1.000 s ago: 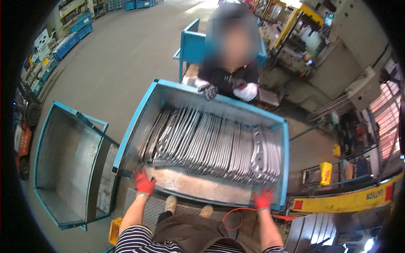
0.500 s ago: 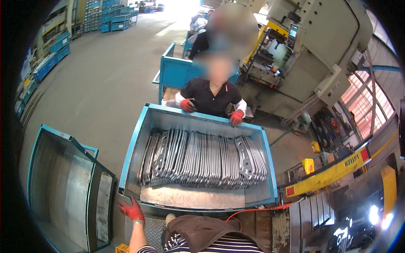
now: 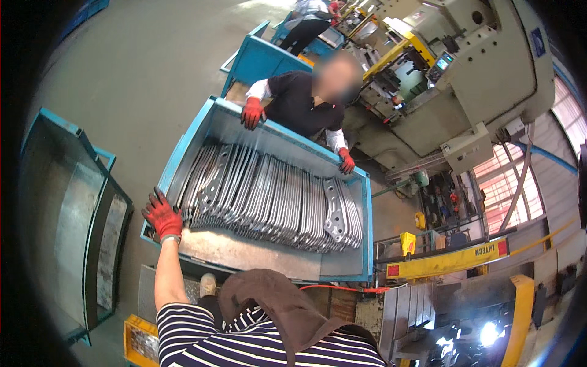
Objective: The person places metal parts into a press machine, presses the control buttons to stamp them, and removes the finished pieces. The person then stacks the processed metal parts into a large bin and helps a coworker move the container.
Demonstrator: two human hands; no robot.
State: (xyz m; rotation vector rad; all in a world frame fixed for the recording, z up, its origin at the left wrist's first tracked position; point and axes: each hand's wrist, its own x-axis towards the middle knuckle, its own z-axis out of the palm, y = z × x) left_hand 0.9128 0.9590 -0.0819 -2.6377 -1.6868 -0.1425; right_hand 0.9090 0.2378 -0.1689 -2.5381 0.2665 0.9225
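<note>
My left hand, in a red glove, is on the near left corner of a large blue-rimmed metal bin. Its fingers lie over the rim and appear to grip it. Inside the bin, flat grey metal brackets with holes stand packed on edge in a long row. Bare bin floor shows along the near side. My right hand is out of view; my striped sleeve and brown apron fill the lower edge.
Across the bin, a co-worker rests both red-gloved hands on the far rim. Another blue-rimmed bin stands at left. A yellow crate lies by my feet. Presses and a yellow bar stand at right.
My left hand has risen from beside the bin's corner onto its rim. The bin sits more tilted and further left in view. The co-worker leans in, hands still on the far rim.
</note>
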